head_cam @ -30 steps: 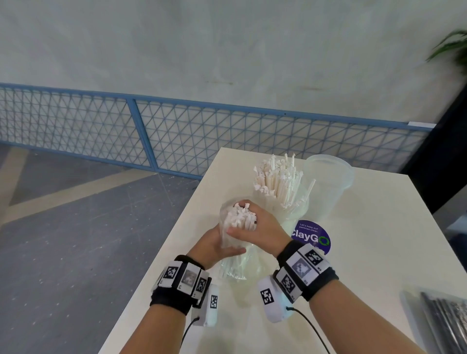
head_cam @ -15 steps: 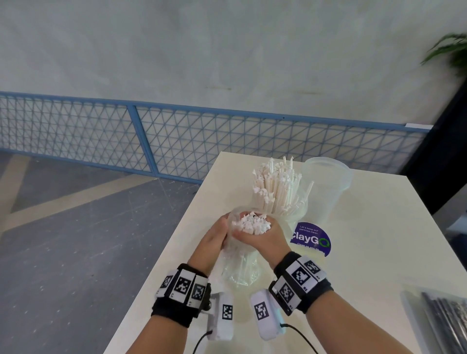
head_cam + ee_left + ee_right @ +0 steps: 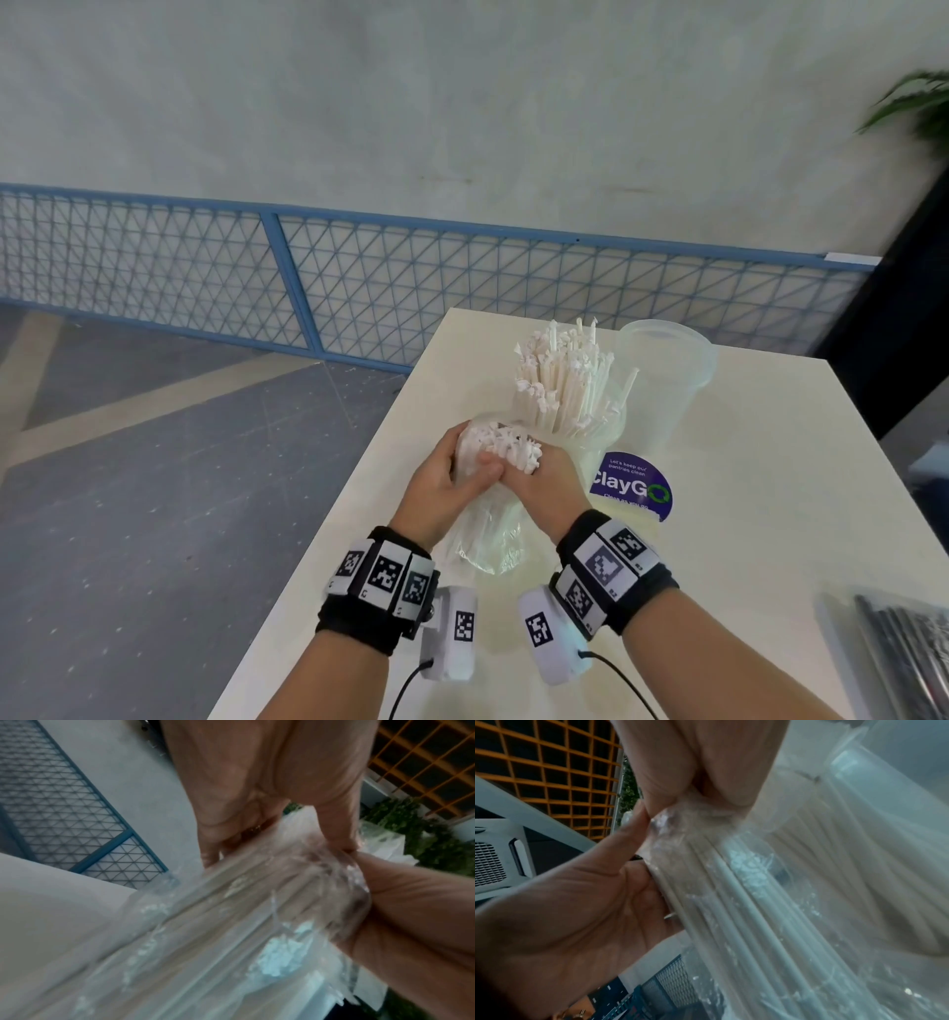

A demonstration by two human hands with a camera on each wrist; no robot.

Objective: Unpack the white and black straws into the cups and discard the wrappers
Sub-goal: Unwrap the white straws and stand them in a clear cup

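Note:
A clear plastic wrapper (image 3: 488,545) full of white straws (image 3: 506,444) stands tilted above the table, the straw ends sticking out of its top. My left hand (image 3: 462,462) grips its upper part from the left, and my right hand (image 3: 518,473) grips it from the right. In the right wrist view my right fingers (image 3: 670,787) pinch a gathered bit of the wrapper (image 3: 782,902). In the left wrist view my left fingers (image 3: 213,852) curl on the wrapper (image 3: 231,923). Behind stands a cup (image 3: 601,437) packed with white straws. An empty clear cup (image 3: 667,370) stands to its right.
A pack of black straws (image 3: 904,652) lies at the table's near right edge. A purple ClayGo sticker (image 3: 631,485) lies on the white table (image 3: 770,514) beside the cups. The table's left edge drops to grey floor, with a blue mesh fence beyond.
My right hand has come off the straw ends and now holds the wrapper's side. Both hands have closed in near its top, and the bundle leans more.

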